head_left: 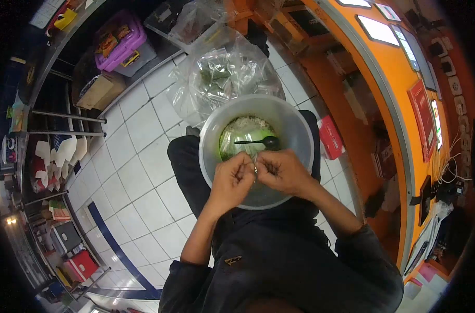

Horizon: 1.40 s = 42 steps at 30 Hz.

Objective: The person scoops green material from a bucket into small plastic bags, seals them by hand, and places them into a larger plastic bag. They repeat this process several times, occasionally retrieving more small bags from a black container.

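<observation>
My left hand [234, 178] and my right hand [282, 171] meet above the near part of a large translucent bucket [296, 125], which stands between my legs. Fingers of both hands are pinched together around a small clear plastic piece [255, 158], mostly hidden by the fingertips. Inside the bucket, beyond my hands, a black spoon [268, 142] lies with its handle pointing left. Around it are green material, clear plastic and a greyish crumbly mass [248, 124]. Just behind the bucket sits a big clear plastic bag [193, 94] holding many small clear packets [215, 73].
A purple-lidded box [135, 28] and a cardboard box [100, 93] are at the upper left. White floor tiles [138, 156] lie to the left. An orange counter [373, 41] curves along the right, with a red box [330, 137] on the floor near the bucket.
</observation>
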Tool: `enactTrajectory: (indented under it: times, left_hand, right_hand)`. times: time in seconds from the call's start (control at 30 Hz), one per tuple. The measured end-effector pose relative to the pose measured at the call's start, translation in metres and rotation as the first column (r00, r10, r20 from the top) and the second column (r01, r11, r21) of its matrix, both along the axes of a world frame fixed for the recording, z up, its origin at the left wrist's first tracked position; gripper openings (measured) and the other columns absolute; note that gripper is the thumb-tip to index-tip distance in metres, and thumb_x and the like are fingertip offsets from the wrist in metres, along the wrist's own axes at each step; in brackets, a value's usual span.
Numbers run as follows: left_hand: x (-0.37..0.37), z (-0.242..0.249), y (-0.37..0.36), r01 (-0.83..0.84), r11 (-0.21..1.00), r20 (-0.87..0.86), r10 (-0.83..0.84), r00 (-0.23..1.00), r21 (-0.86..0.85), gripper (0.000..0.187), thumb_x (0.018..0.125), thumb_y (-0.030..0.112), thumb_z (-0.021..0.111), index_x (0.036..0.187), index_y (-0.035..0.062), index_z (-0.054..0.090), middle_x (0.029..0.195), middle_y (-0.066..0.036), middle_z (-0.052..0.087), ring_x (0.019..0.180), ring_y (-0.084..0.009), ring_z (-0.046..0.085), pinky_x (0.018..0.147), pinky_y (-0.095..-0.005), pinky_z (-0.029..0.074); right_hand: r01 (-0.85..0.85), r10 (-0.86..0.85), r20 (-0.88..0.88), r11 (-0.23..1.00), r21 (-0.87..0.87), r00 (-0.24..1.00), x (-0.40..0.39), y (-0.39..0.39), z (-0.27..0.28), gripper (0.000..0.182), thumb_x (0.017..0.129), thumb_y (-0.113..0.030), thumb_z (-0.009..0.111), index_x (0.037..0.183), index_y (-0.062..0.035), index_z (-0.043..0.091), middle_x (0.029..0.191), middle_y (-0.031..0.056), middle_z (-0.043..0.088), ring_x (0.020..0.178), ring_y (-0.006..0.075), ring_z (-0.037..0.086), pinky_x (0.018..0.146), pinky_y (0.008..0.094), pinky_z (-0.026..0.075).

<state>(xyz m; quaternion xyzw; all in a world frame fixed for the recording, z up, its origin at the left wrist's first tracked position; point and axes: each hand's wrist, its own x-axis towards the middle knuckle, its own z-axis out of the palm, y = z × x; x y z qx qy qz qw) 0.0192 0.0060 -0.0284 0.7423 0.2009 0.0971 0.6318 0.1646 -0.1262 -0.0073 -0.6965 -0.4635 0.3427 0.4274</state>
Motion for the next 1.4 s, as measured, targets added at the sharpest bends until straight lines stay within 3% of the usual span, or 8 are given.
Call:
enactTrajectory:
  times: [0.07, 0.3, 0.5, 0.57, 0.7, 1.1, 1.2, 1.4]
  left_hand:
    - [0.003, 0.009, -0.009, -0.067, 0.997, -0.029, 0.066, 0.997, -0.028, 0.019, 0.1, 0.008, 0.06, 0.083, 0.0037, 0.056, 0.063, 0.007, 0.042, 0.059, -0.0011, 0.037, 0.052, -0.0229, 0.029]
    - [0.014, 0.016, -0.014, -0.198, 0.883, 0.038, 0.201, 0.979, 0.425, 0.014, 0.092, 0.005, 0.068, 0.083, 0.001, 0.057, 0.06, -0.012, 0.057, 0.047, -0.0224, 0.055, 0.048, -0.033, 0.042]
    - [0.019, 0.009, -0.019, -0.255, 0.837, 0.107, 0.232, 0.967, 0.484, 0.014, 0.09, 0.006, 0.07, 0.084, 0.0047, 0.057, 0.063, -0.01, 0.061, 0.051, -0.0271, 0.062, 0.049, -0.0369, 0.047]
    - [0.016, 0.006, -0.021, -0.254, 0.728, 0.094, 0.254, 0.963, 0.637, 0.014, 0.089, 0.007, 0.07, 0.084, 0.0059, 0.057, 0.064, -0.01, 0.062, 0.053, -0.0276, 0.063, 0.049, -0.038, 0.048]
    - [0.02, 0.011, -0.025, -0.259, 0.631, 0.11, 0.266, 0.958, 0.732, 0.016, 0.087, 0.009, 0.073, 0.083, 0.0076, 0.057, 0.066, -0.009, 0.062, 0.053, -0.0278, 0.064, 0.048, -0.0393, 0.049]
    - [0.012, 0.02, -0.013, -0.19, 0.5, 0.115, 0.179, 0.977, 0.845, 0.019, 0.078, 0.012, 0.078, 0.087, 0.0089, 0.061, 0.068, -0.007, 0.063, 0.058, -0.0263, 0.064, 0.055, -0.0378, 0.049]
    - [0.014, 0.041, 0.002, -0.197, 0.56, 0.18, 0.086, 0.98, 0.804, 0.033, 0.073, 0.013, 0.081, 0.102, 0.0068, 0.067, 0.091, -0.012, 0.068, 0.084, -0.0301, 0.067, 0.075, -0.0427, 0.052]
    - [0.02, 0.046, 0.027, -0.001, 0.706, 0.203, -0.203, 0.958, 0.708, 0.064, 0.068, 0.016, 0.086, 0.128, 0.0044, 0.066, 0.125, -0.016, 0.063, 0.118, -0.0375, 0.059, 0.104, -0.0516, 0.045]
  right_hand:
    - [0.128, -0.125, -0.066, 0.991, 0.046, 0.99, -0.005, 0.002, -0.003, 0.022, 0.088, -0.012, 0.068, 0.076, 0.0015, 0.055, 0.063, 0.018, 0.055, 0.054, 0.0237, 0.061, 0.055, 0.0404, 0.046]
    - [0.281, -0.288, 0.194, 0.958, 0.065, 0.938, -0.01, -0.001, -0.005, 0.018, 0.087, -0.012, 0.071, 0.083, 0.0003, 0.059, 0.072, 0.0183, 0.065, 0.061, 0.0306, 0.068, 0.059, 0.0411, 0.051]
    - [0.533, -0.499, -0.216, 0.834, 0.146, 0.84, -0.022, 0.001, -0.007, 0.018, 0.082, -0.007, 0.075, 0.091, -0.003, 0.06, 0.079, 0.0109, 0.068, 0.068, 0.0339, 0.069, 0.063, 0.0412, 0.056]
    - [0.354, -0.414, 0.438, 0.91, 0.214, 0.798, -0.015, -0.007, -0.007, 0.019, 0.08, -0.009, 0.076, 0.092, -0.0065, 0.062, 0.087, 0.0067, 0.066, 0.078, 0.03, 0.069, 0.065, 0.0406, 0.056]
    - [0.249, -0.293, 0.662, 0.955, 0.163, 0.69, -0.02, -0.01, 0.002, 0.02, 0.079, -0.012, 0.075, 0.097, -0.0097, 0.066, 0.094, 0.0047, 0.063, 0.087, 0.0283, 0.067, 0.066, 0.0408, 0.055]
    - [0.351, -0.315, 0.432, 0.937, -0.002, 0.845, -0.02, 0.009, 0.006, 0.022, 0.094, -0.01, 0.065, 0.114, -0.0023, 0.073, 0.115, 0.0188, 0.071, 0.087, 0.0405, 0.072, 0.076, 0.0453, 0.058]
    - [0.401, -0.447, 0.218, 0.888, 0.226, 0.868, -0.015, 0.009, 0.01, 0.016, 0.094, -0.011, 0.071, 0.104, 0.0004, 0.076, 0.101, 0.0183, 0.075, 0.078, 0.0321, 0.075, 0.071, 0.0397, 0.059]
    - [0.264, -0.291, -0.266, 0.955, -0.134, 0.919, 0.003, -0.001, 0.035, 0.017, 0.095, -0.013, 0.075, 0.089, 0.0029, 0.076, 0.085, 0.011, 0.076, 0.076, 0.0084, 0.07, 0.072, 0.0287, 0.056]
